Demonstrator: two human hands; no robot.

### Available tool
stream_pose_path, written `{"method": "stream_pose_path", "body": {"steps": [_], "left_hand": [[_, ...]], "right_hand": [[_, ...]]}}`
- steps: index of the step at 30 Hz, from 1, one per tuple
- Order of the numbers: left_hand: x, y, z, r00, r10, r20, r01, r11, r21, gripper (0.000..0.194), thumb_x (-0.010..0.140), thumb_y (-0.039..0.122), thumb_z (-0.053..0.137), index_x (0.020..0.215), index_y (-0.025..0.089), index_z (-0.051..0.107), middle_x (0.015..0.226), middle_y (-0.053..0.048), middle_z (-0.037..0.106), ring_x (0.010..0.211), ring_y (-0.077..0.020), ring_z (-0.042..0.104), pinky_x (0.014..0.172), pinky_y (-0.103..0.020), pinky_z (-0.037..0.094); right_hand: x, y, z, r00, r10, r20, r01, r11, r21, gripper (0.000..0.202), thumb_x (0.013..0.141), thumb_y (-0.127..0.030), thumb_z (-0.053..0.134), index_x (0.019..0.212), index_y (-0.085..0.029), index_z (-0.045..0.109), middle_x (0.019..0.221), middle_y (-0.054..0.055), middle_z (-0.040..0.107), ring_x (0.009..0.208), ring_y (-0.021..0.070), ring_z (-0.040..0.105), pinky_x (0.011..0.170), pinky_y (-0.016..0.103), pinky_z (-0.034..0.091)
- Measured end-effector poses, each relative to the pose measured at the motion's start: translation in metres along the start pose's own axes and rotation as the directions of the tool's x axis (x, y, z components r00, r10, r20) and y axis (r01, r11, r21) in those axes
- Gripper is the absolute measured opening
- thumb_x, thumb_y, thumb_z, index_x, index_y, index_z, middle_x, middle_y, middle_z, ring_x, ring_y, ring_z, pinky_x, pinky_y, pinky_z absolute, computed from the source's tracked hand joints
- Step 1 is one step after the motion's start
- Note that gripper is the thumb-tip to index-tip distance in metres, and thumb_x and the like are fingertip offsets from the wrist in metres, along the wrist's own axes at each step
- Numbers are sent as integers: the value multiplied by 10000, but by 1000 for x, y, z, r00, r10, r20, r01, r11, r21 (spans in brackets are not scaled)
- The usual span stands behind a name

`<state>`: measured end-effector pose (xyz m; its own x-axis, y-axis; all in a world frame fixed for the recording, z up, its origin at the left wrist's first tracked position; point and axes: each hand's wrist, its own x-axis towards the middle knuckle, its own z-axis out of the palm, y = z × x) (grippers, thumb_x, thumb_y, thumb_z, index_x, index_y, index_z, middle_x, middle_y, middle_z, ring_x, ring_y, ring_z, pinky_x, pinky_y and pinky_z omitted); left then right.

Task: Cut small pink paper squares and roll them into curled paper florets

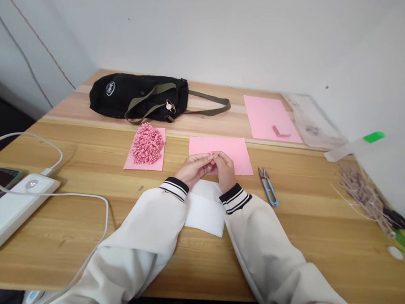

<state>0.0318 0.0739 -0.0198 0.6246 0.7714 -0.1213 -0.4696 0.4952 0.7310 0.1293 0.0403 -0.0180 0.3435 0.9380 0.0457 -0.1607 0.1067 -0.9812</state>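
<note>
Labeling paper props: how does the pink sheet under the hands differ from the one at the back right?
The near pink sheet lies wide side on, partly covered by the hands; the far pink sheet lies lengthwise, uncovered, with a small pink L-shaped strip on it. Both are flat on the wooden table.

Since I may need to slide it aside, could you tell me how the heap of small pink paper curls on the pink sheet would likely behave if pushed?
The heap of pink paper curls looks loose, so it would probably scatter. The pieces seem very light. Dragging the pink sheet beneath may move them together.
</note>
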Motion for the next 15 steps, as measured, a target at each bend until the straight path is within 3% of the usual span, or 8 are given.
{"method": "stream_pose_path", "body": {"steps": [15], "left_hand": [[2, -1, -1, 1000, -16, -1, 16, 1000, -9, 223, 600, 271, 755, 670, 85, 655, 517, 13, 548, 507, -62, 487, 561, -228, 406]], "right_hand": [[-1, -1, 1, 1000, 15, -4, -15, 1000, -13, 157, 697, -312, 493, 602, -199, 440, 499, -63, 442, 456, 91, 448, 460, 240, 408]]}}
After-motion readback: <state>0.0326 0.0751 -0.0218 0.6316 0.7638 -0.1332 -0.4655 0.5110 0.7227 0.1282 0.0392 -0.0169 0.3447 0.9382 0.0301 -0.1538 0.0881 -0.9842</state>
